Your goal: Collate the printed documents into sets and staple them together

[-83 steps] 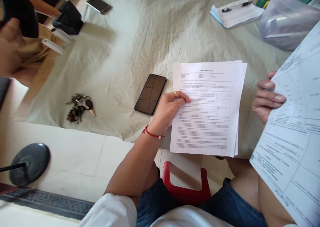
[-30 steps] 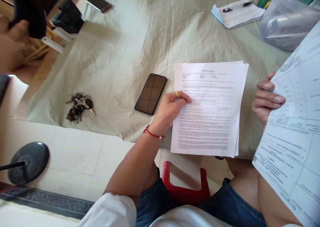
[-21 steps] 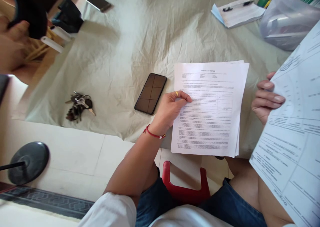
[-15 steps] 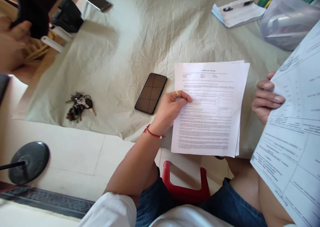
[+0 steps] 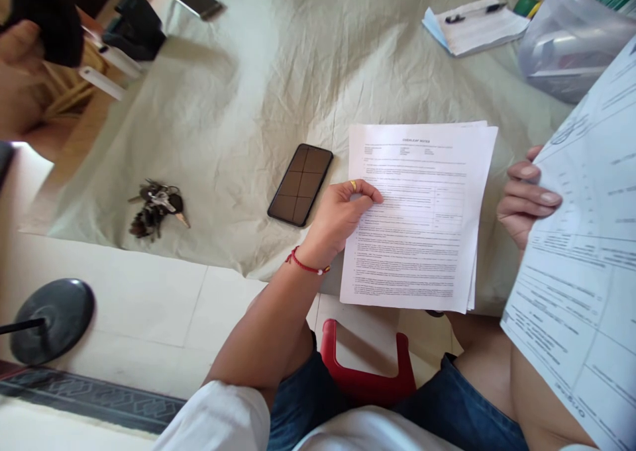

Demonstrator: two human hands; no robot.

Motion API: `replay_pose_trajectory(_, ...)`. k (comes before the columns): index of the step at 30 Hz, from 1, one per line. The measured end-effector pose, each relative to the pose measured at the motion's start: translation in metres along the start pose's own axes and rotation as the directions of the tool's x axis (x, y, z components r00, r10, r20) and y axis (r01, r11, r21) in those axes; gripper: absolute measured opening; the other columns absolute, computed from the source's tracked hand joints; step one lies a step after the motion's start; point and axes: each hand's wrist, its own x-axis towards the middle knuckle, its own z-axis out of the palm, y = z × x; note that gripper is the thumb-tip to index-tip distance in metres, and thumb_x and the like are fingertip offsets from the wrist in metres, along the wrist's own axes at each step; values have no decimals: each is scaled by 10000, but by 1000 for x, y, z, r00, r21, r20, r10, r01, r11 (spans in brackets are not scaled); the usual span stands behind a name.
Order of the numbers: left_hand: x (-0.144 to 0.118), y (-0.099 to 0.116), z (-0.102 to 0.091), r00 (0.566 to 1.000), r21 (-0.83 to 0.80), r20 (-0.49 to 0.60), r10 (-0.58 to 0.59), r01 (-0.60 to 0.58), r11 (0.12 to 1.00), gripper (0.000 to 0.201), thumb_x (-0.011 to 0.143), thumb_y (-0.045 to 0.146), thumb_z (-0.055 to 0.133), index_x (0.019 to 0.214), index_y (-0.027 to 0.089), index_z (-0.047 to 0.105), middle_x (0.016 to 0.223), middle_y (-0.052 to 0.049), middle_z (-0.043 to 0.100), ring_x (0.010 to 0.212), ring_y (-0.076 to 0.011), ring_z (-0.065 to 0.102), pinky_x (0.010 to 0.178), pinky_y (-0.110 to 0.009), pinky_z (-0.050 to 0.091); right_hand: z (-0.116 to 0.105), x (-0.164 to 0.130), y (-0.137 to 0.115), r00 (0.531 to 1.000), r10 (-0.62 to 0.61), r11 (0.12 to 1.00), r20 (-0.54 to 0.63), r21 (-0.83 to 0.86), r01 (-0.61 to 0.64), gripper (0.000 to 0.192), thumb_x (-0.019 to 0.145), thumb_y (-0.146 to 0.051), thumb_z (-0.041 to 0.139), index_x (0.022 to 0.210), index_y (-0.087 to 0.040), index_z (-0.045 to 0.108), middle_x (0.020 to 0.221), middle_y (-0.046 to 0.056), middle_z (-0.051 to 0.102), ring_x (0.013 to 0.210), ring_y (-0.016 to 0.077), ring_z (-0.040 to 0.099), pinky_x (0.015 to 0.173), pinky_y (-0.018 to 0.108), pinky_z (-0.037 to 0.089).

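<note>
Resting on the stack of papers (image 5: 422, 219), the left hand (image 5: 338, 219) curls its fingers loosely — the right hand (image 5: 521, 199) fingers pinch a lifted sheet (image 5: 581, 252).

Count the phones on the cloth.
2: one phone face up beside the left hand, one phone at the far left corner of the cloth. More may lie outside the picture.

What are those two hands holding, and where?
The right hand grips a printed form at its left edge; the left hand pinches the paper stack at its left edge.
</note>
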Motion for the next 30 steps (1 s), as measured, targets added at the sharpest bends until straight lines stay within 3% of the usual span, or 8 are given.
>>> replay_pose_trajectory(8,0,1,0,1000,2,0,-2,2,1000,98,785,150,723,719,216,755,747,-13,664,712,-158,567,689,-333,401,-8,4,1,998,26,996,56,83,-31,174,890,-217,701,1062,-240,709,793,-37,680,419,-4,450,328,43,293)
replay_pose_trajectory(13,0,0,0,1000,-2,4,-14,14,1000,91,778,152,724,721,218,753,730,-12,650,695,-158,562,679,-336,388,0,1,0,999,-17,998,47,-60,20,117,893,-260,716,1009,-264,735,762,-55,629,397,-10,308,303,65,181)
replay_pose_trajectory(16,1,-1,0,1000,5,4,-1,1,1000,93,778,158,721,717,221,752,731,-12,651,695,-157,556,680,-336,391,9,-3,1,998,-57,987,-16,-151,54,137,944,-242,636,975,-265,767,774,-48,581,398,3,256,299,89,191)
replay_pose_trajectory(21,0,-1,1,1000,21,-2,8,-8,1000,85,777,165,724,720,222,753,735,-10,657,697,-158,548,681,-335,384,19,-7,2,997,-41,996,-62,-83,36,153,983,-208,612,942,-247,754,733,-56,592,399,-18,269,328,39,224)
replay_pose_trajectory(30,0,0,1,1000,7,6,5,-5,1000,96,782,161,731,714,227,750,752,-22,668,725,-171,580,690,-338,422,2,0,0,998,-61,990,-15,-128,59,152,970,-249,621,974,-277,770,768,-43,594,402,25,231,281,114,199)
